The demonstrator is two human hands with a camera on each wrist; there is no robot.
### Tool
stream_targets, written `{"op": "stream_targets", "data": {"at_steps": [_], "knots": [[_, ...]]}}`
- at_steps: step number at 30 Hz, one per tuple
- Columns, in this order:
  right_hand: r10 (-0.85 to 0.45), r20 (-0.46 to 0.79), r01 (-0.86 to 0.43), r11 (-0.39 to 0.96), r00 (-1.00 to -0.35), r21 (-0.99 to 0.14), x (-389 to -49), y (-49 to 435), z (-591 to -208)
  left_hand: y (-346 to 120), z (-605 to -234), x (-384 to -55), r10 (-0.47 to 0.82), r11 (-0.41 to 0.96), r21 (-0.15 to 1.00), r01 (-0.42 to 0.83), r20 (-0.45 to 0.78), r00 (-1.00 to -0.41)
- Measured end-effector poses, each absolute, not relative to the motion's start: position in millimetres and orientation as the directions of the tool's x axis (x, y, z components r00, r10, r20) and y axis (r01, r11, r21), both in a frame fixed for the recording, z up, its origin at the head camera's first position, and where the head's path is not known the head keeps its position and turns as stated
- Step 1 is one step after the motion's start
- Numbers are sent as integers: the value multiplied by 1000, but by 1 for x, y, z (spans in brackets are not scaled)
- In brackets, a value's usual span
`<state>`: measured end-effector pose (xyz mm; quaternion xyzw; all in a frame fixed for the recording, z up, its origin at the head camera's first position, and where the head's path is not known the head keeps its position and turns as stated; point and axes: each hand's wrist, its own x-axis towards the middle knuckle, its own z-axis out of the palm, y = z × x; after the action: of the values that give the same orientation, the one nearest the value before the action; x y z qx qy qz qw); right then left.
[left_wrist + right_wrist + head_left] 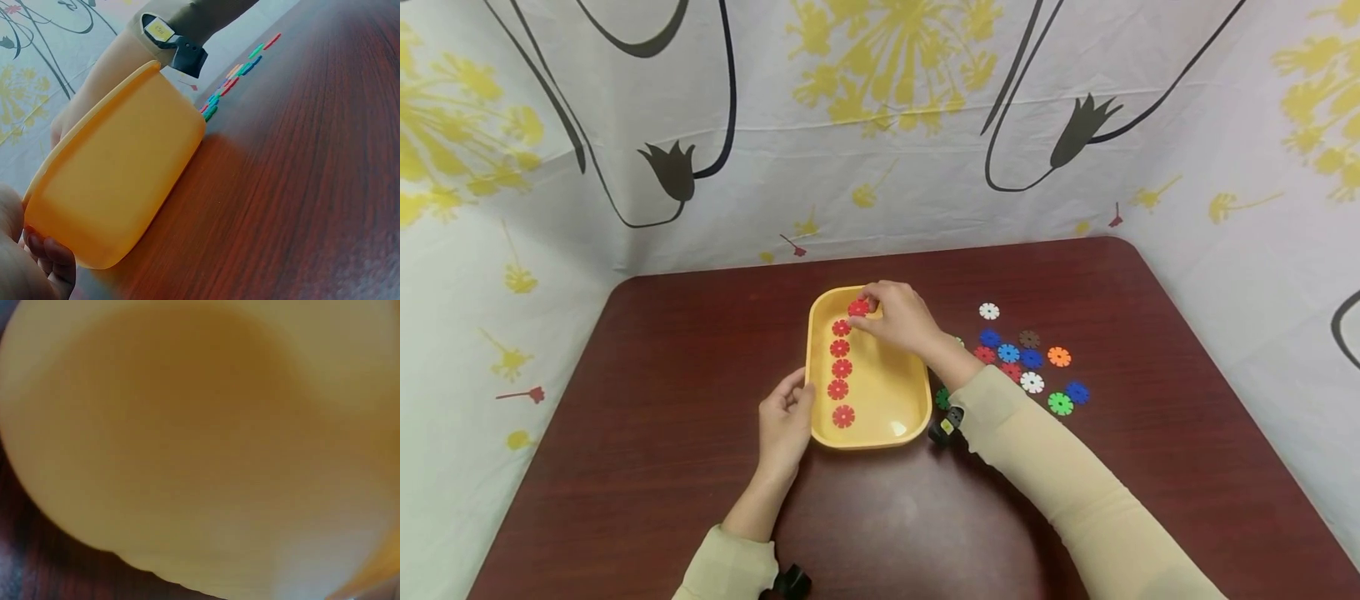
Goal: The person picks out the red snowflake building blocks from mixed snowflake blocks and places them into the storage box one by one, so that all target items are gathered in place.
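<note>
A shallow yellow plastic tray [883, 387] lies on the table, with several red notched plastic discs [841, 367] in a column along its left side. At the far end of that column, my right hand [901, 318] pinches another red notched disc [857, 308] between thumb and fingers, over the tray's far left part. My left hand [785, 423] holds the tray's left rim; in the left wrist view its curled fingers [53, 256] are against the tray's outer wall [119, 169]. Only the blurred yellow tray [187, 456] fills most of the right wrist view.
Right of the tray, partly behind my right forearm, loose notched discs are scattered: a white disc [989, 311], an orange disc [1059, 357], a bright green disc [1061, 403], and several blue, red and brown ones. A patterned cloth [895, 200] hangs around the dark red table [715, 350].
</note>
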<state>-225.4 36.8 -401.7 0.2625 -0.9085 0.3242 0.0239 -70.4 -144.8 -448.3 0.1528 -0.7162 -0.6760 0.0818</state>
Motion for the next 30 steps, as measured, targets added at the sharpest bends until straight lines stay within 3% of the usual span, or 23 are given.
{"op": "stream_targets", "data": {"at_steps": [13,23,30], "knots": [[-415,226,-473,764,-881,-439,-232,39,-411,-136,-408,-61,-313,69,988,-135,-107,-944],[-363,273,-453,662,-891,-597,-230,73,-414,-140,-432,-68,-321,45,989,-141,-120,-939],[-428,277,-498,585,-860,-640,-227,91,-416,-143,-448,-71,-341,65,991,-116,-87,-936]]}}
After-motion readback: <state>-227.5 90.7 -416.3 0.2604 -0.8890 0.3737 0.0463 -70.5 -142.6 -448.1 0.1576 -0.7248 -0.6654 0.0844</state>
